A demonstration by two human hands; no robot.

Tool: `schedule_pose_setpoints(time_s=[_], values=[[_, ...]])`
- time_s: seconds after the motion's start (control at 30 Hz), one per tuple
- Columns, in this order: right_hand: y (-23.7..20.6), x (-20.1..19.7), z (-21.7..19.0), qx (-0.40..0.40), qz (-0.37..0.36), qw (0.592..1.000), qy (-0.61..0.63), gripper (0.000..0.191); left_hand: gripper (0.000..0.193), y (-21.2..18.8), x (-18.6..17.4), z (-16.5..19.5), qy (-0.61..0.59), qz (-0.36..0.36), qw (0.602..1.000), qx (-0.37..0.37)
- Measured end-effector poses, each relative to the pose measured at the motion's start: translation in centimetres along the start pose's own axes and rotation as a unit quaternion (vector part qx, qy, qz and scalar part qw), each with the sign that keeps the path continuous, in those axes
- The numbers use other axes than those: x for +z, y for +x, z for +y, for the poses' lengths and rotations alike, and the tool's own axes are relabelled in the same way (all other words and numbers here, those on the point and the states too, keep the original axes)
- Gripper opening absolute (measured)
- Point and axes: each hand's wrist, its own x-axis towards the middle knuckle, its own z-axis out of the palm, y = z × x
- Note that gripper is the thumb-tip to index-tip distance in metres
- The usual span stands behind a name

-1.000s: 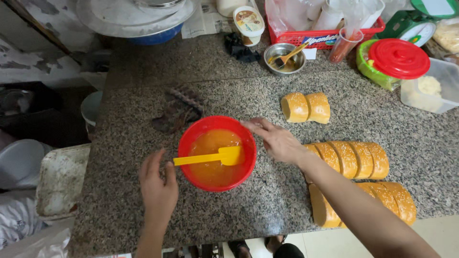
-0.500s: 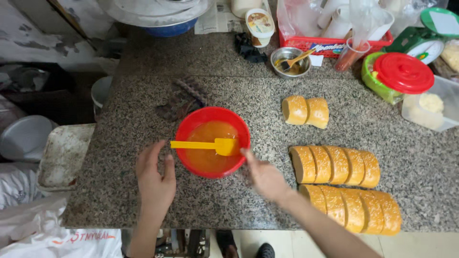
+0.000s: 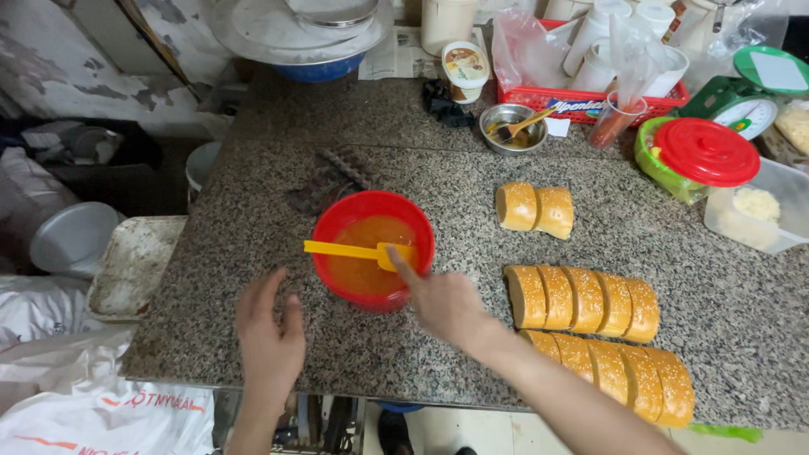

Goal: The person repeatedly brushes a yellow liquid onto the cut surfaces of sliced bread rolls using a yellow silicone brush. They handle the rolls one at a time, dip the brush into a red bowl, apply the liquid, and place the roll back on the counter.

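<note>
Yellow spatula (image 3: 358, 251) lies crosswise over red bowl (image 3: 373, 250); handle leftward.

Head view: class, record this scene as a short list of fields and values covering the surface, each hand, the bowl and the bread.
Surface: speckled granite counter
Left hand: open, flat on the counter, holding nothing
Right hand: forefinger at the rim of the red bowl, near the spatula blade
Bowl contents: orange liquid
Tool: yellow spatula lying across the bowl
Bread: two sesame rolls apart, two rows of rolls nearer the right edge
Behind: red-lidded green container
</note>
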Motion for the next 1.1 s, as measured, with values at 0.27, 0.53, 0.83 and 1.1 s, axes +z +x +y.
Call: schedule_pose_setpoints(time_s=[0.27,0.53,0.83,1.1], values=[[-3.1,-0.7,4.3,-0.055,-0.026,0.97,-0.235,0.085,0.053,-2.1,5.1,-1.5,-0.177,-0.171,0.922,-0.298],[-4.2,-2.8,10.0,0.084,0.046,0.982,0.162,0.061,0.072,-0.7,7.5,1.9,-0.552,-0.148,0.652,-0.498],[-4.2,-5.2,13.1,0.186,0.128,0.568,0.792,0.062,0.066,3.7,15.9,9.4,-0.727,-0.198,0.502,-0.424],[-5.6,-5.9,14.0,0.093,0.164,0.402,0.896,0.089,0.049,16.2,21.6,13.1,-0.751,-0.126,0.509,-0.401]])
